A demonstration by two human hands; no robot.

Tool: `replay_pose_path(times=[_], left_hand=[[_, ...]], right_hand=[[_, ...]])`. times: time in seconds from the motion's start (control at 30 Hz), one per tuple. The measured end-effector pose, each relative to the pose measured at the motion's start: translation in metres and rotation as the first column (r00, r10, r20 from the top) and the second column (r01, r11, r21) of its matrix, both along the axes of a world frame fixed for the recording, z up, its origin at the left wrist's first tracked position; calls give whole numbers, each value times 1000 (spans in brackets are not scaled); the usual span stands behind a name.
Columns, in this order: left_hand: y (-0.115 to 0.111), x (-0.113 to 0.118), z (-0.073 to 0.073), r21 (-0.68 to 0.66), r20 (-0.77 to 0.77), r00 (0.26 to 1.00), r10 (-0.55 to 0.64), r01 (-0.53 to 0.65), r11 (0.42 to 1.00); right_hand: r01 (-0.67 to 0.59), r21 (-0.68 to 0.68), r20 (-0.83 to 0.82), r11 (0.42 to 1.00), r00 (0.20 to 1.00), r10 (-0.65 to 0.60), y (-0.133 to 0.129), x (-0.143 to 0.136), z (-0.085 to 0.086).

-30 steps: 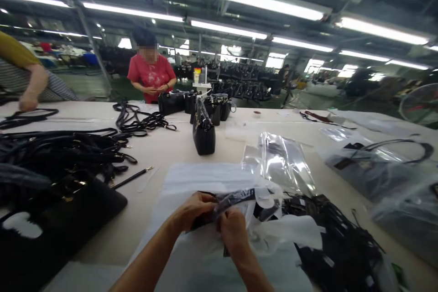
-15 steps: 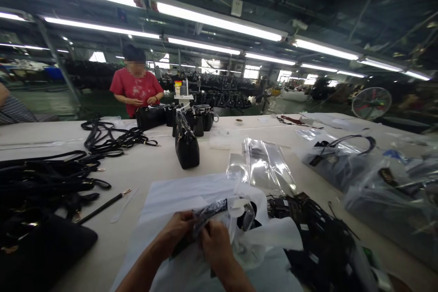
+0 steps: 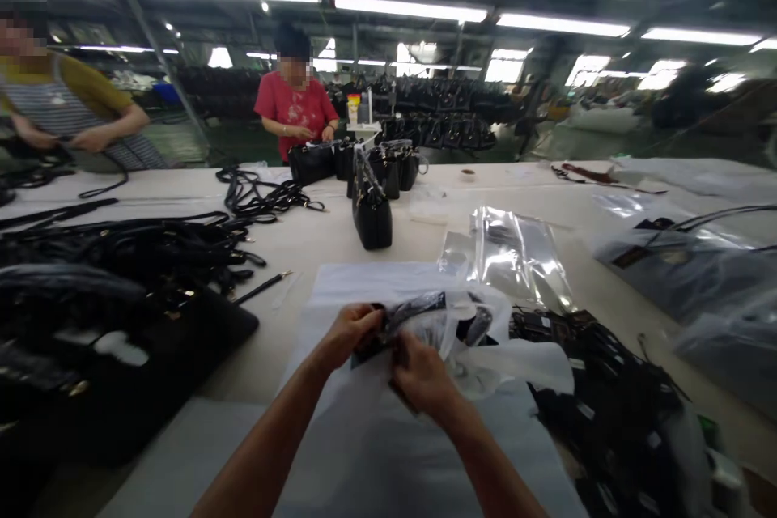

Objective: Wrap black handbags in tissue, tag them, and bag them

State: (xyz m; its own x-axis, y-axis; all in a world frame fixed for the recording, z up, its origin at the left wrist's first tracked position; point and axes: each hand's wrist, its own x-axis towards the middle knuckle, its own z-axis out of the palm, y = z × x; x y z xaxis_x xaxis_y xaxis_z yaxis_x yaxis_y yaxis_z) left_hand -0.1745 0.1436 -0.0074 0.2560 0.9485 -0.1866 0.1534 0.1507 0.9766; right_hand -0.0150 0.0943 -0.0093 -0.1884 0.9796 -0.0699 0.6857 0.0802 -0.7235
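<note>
A black handbag (image 3: 370, 350), mostly hidden by my hands and white wrapping, lies on a large white sheet (image 3: 364, 461). Clear film covers its dark handle (image 3: 418, 306), which curves up behind my fingers. My left hand (image 3: 350, 333) is closed on the bag's dark edge at its left. Close by on the right, my right hand (image 3: 425, 376) has its fingers curled together over a dark piece, too hidden to name. Crumpled translucent wrapping (image 3: 486, 368) spreads to the right of the bag.
Black straps (image 3: 182, 247) and a large black bag (image 3: 200, 340) are at left. Small black handbags (image 3: 373, 218) stand ahead. Clear plastic bags (image 3: 522, 251) and a black tagged heap (image 3: 613, 413) lie right. Two people (image 3: 297, 109) work across the table.
The view has swung left and down, bringing another person in at the far left. My hands have moved slightly apart at the bag, and a dark piece now shows under my right fingers.
</note>
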Motion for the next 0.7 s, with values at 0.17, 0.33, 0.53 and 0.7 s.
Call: replay_pose_path(times=[0.17,0.33,0.53,0.7], left_hand=[[-15,-10,-9,422,-696,714,70,329,845],[-22,-11,-19,456,-777,609,157,372,809],[-46,2,-7,516,-824,498,272,457,725],[-70,29,-29,451,-859,421,291,352,820]], right_hand=[[82,-8,-1,997,997,-82,0,2,-7],[144,5,68,990,987,-144,4,-9,-17],[57,-10,197,998,979,-54,8,-12,-19],[-34,28,38,999,999,33,4,2,-23]])
